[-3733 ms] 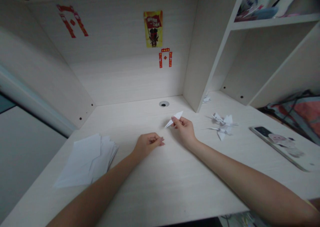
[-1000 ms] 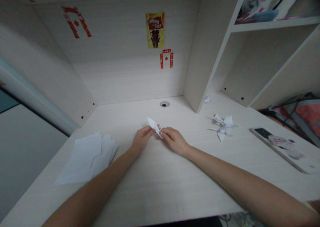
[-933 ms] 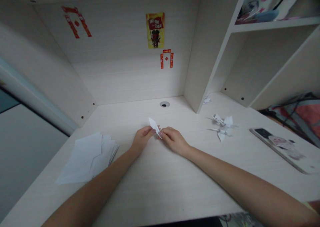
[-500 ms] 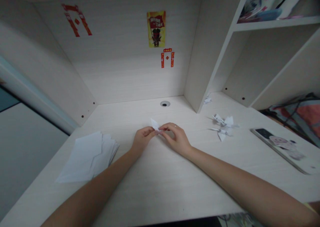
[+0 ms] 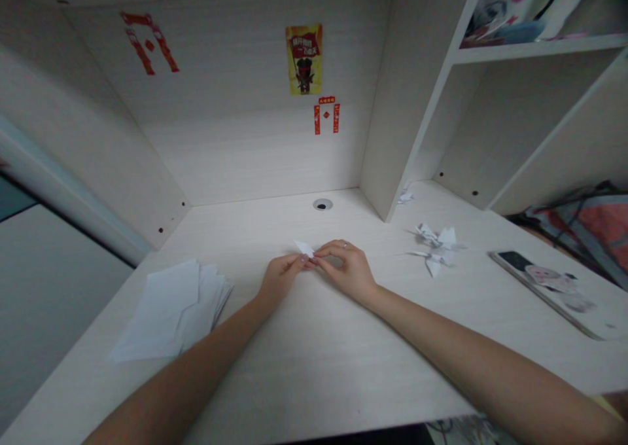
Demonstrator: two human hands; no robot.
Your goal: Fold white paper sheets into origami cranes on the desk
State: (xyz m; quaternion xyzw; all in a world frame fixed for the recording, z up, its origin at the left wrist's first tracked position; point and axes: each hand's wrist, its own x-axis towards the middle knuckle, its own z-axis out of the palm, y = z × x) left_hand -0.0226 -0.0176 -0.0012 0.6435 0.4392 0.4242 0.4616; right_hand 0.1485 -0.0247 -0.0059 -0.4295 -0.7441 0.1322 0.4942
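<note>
Me working at a home or dormitory desk (image 5: 314, 366), amid built-in shelf (image 5: 520, 50), festive red stickers (image 5: 326, 100), phone (image 5: 554, 296).

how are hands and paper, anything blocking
Left hand, right hand pinching folded paper. Partly hidden, pointed end showing. Paper stack left, phone right, neither blocking.

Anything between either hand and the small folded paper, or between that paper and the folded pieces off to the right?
Nothing visible blocks the hands: the left hand and the right hand both pinch the folded paper. Between it and the folded pieces, the only thing visible is the right hand itself.
</note>
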